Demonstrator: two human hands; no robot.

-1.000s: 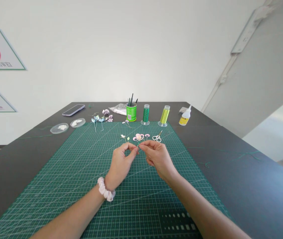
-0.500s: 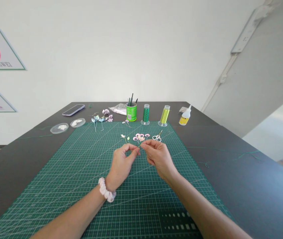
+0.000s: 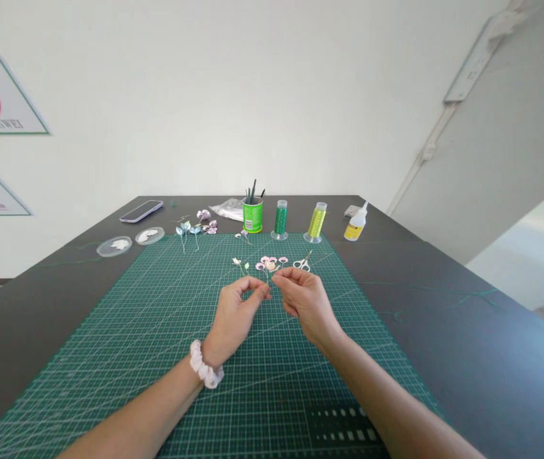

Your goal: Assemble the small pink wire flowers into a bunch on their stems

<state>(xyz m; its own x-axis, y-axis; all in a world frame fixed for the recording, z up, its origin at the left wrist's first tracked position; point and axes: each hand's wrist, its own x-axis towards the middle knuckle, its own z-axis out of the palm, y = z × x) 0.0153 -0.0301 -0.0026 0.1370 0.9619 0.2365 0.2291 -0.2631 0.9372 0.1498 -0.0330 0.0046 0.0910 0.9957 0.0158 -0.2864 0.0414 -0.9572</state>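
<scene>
My left hand (image 3: 239,309), a pale scrunchie (image 3: 205,364) round its wrist, is closed in a pinch on the thin stem of a small pink artificial flower (image 3: 270,266). Fingertips of my right hand (image 3: 304,301) pinch close beside that stem, on what looks like fine green thread (image 3: 268,278); the exact grip is partly hidden. Several pink-and-white petal pieces on wires lie just behind the flower on the green cutting mat (image 3: 166,331). White-handled scissors (image 3: 302,264) rest beyond my right hand. A small bud on a stem (image 3: 236,261) and a pale green leaf (image 3: 247,266) lie beyond my left.
At the back stand a green can of tools (image 3: 252,217), a green thread spool (image 3: 280,220), a yellow-green spool (image 3: 317,223) and a glue bottle (image 3: 355,224). Leftward lie blue flowers (image 3: 195,229), two shallow dishes (image 3: 114,247) and a phone (image 3: 141,211). A dark stencil (image 3: 341,424) lies near my right forearm.
My right fingertips have shifted very slightly to the right, away from the stem. The left hand keeps its pinch almost in place.
</scene>
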